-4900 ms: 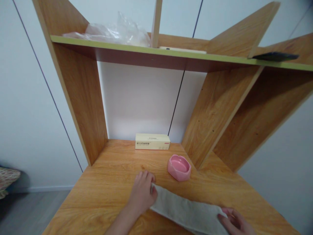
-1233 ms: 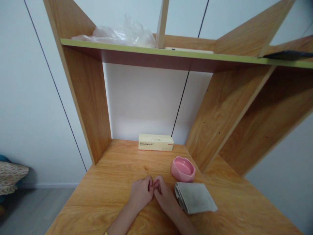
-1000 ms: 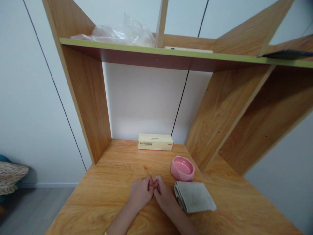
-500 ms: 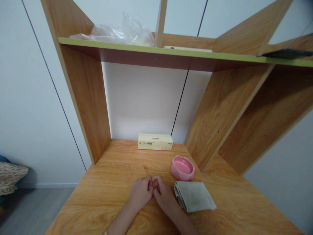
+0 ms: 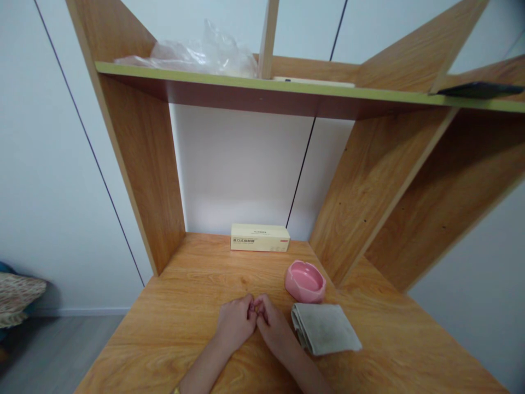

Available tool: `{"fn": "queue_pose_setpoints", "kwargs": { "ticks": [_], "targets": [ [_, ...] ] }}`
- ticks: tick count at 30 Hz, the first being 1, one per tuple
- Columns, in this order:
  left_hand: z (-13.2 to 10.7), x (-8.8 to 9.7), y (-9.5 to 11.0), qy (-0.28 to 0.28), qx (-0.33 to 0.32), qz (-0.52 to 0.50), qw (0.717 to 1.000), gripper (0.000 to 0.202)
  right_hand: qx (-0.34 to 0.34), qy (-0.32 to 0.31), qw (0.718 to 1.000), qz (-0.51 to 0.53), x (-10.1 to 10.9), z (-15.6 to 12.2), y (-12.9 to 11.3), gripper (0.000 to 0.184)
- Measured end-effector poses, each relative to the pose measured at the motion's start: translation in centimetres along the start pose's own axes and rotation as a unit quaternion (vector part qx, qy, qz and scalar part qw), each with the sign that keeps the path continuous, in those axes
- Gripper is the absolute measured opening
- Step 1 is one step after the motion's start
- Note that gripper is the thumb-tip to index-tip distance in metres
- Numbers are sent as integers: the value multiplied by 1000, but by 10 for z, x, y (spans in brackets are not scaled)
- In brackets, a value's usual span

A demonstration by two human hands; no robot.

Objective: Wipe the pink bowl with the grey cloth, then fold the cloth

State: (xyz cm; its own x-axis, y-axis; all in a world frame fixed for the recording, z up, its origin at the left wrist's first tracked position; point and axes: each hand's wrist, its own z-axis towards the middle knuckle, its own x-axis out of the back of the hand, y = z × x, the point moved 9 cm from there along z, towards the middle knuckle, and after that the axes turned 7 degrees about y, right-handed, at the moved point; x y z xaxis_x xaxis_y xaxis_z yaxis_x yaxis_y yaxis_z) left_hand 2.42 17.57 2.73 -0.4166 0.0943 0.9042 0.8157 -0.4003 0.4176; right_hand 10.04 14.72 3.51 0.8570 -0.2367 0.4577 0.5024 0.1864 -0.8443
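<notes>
My left hand [image 5: 237,322] and my right hand [image 5: 274,326] meet above the wooden desk, fingertips touching. Both have their fingers curled in and pressed together. Whatever lies between the fingertips, if anything, is too small and hidden to make out. Just right of my right hand lies a folded grey cloth [image 5: 326,328]. Behind the cloth stands a pink faceted bowl [image 5: 305,282], its inside facing up. Farther back, near the wall, is a long cream-coloured box [image 5: 260,238] with dark printed characters.
The wooden desk [image 5: 172,323] has upright side panels left and right. Above it runs a shelf with a green edge [image 5: 311,90], carrying a clear plastic bag [image 5: 205,54], a flat pale item [image 5: 314,82] and a dark flat object [image 5: 482,89]. Patterned fabric [image 5: 20,295] shows at far left.
My hands stay together in the same place, with at most a slight shift of the fingertips. The whole view has drifted very slightly; the objects have not moved.
</notes>
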Motion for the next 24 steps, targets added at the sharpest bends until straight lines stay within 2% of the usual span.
{"fn": "queue_pose_setpoints", "kwargs": {
  "ticks": [17, 24],
  "targets": [
    [1, -2, -1, 9, 0, 21, 1000, 22, -6, -5, 1000, -3, -3, 1, 5, 23],
    [1, -4, -1, -3, -1, 21, 1000, 21, 1, -3, 1000, -8, -2, 1, 3, 21]
  ]
}}
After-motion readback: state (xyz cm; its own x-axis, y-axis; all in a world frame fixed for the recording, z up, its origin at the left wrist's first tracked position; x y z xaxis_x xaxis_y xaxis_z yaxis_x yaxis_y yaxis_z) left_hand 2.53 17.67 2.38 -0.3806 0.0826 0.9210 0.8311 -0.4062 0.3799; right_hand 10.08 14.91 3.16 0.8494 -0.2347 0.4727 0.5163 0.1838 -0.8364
